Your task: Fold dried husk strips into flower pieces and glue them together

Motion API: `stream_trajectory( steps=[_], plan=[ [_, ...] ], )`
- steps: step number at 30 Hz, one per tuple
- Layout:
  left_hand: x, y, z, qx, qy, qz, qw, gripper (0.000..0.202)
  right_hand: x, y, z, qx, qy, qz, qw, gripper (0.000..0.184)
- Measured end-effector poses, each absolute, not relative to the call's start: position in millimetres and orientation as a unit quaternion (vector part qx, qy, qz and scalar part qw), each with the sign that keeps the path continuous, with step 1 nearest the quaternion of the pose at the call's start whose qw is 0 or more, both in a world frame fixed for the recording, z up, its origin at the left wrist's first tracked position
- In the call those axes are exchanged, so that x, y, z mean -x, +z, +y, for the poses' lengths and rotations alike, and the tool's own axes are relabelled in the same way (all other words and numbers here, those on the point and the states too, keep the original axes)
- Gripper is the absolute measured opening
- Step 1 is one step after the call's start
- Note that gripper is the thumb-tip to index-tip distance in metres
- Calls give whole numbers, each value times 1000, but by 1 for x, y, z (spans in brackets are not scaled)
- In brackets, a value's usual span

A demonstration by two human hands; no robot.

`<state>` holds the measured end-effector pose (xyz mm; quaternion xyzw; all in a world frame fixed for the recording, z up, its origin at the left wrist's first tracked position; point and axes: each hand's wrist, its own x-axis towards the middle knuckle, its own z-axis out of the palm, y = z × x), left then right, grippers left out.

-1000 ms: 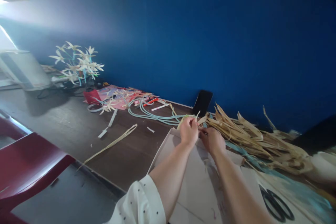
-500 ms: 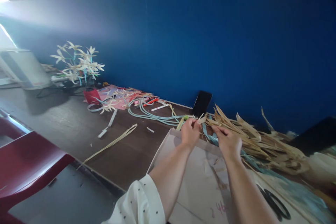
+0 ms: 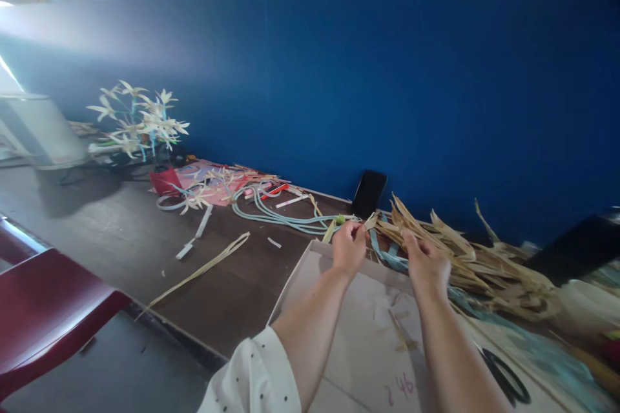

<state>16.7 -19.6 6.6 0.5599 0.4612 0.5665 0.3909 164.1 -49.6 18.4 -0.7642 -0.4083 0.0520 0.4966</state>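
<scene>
left hand (image 3: 347, 246) pinches a leaf strip (image 3: 371, 221), right hand (image 3: 426, 261) grips strands of the dry leaf pile (image 3: 489, 264) just beyond it (i'd go gentle with both grips, looks brittle).

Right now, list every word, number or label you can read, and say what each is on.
"46" in pink handwriting on the cardboard sheet; the mark left of it is too blurred to read.
Nothing readable on the phone or the scissors.
</scene>
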Motion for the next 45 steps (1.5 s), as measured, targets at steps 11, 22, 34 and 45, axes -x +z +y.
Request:
stream_trajectory(
  steps=[11, 22, 34, 45],
  plan=[
    [-19, 4, -18, -569, 564, 423, 423, 20, -159, 8, -45, 643, 110, -425, 628, 49],
    [-24, 8, -20, -531, 470, 330, 624, 18, -154, 8, -44, 510, 383, -335, 693, 42],
    [-24, 9, -21, -531, 427, 312, 662, 21, -148, 17, -50, 447, 479, -330, 679, 31],
    [-24, 7, -20, -539, 425, 313, 657, 24, -149, 18, -50, 453, 475, -352, 667, 28]
  ],
)
